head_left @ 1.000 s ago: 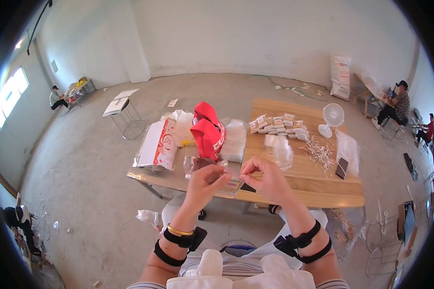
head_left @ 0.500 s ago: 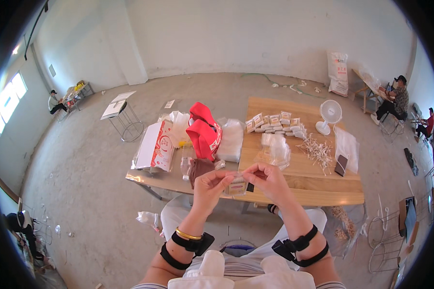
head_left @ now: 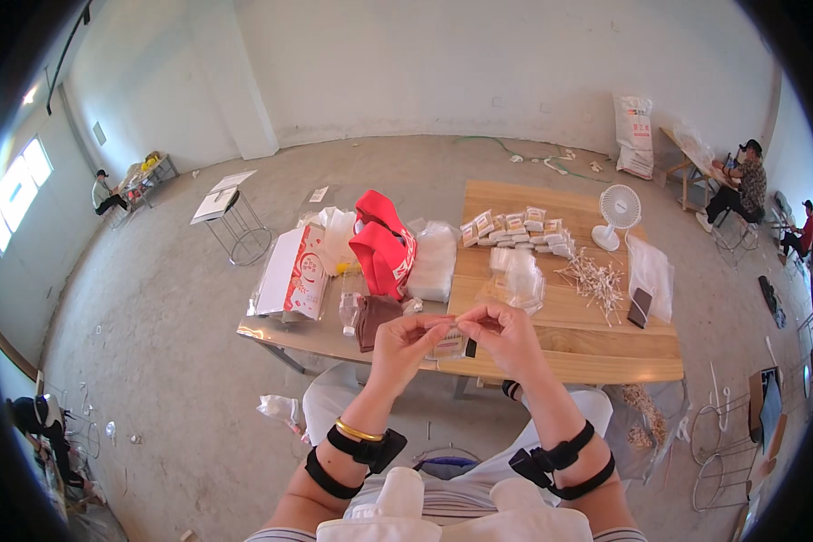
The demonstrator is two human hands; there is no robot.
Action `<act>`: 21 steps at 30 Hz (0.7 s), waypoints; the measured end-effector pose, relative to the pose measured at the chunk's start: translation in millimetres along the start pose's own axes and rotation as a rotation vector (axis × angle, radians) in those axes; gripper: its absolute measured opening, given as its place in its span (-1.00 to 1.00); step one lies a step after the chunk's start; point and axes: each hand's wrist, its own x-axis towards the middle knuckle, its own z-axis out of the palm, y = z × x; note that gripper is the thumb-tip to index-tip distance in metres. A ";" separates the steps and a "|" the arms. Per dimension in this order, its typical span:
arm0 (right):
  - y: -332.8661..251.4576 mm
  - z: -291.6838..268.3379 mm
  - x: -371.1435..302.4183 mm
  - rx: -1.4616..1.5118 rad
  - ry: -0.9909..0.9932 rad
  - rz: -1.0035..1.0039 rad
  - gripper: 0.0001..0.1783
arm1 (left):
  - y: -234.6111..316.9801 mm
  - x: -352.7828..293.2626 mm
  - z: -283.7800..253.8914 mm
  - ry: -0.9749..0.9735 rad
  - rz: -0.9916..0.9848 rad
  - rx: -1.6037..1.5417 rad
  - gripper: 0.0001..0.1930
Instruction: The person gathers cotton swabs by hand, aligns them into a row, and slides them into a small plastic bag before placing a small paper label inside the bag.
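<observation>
The left hand [head_left: 408, 349] and little clear bag [head_left: 448, 344] have slid closer to the right hand [head_left: 506, 336]. Both hands' fingers pinch the bag's top, by the wooden worktop's [head_left: 580, 365] near left corner. Looks like closing it; next needs pressing along the top.

White fan [head_left: 620, 210] standing on wooden tabletop [head_left: 596, 345], dark phone [head_left: 640, 308] lying nearer the front edge, red bag [head_left: 385, 262] right of red-and-white box [head_left: 289, 271], white sack [head_left: 634, 140] by rear wall [head_left: 443, 72]
</observation>
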 end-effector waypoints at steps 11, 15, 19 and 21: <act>35.3 0.5 8.5 -0.171 0.149 -0.099 -0.89 | -43.3 11.0 3.3 0.145 0.000 0.051 -0.85; 87.6 -14.5 7.2 -0.295 0.217 -0.124 -0.84 | -78.5 17.9 3.9 0.221 0.031 0.427 -0.85; 136.9 -29.1 -2.2 -0.351 0.319 0.015 -0.80 | -114.3 20.8 10.0 0.211 -0.138 0.478 -0.84; 153.4 -31.8 -3.1 -0.284 0.330 0.123 -0.79 | -141.1 22.9 10.3 0.212 -0.042 0.464 -0.86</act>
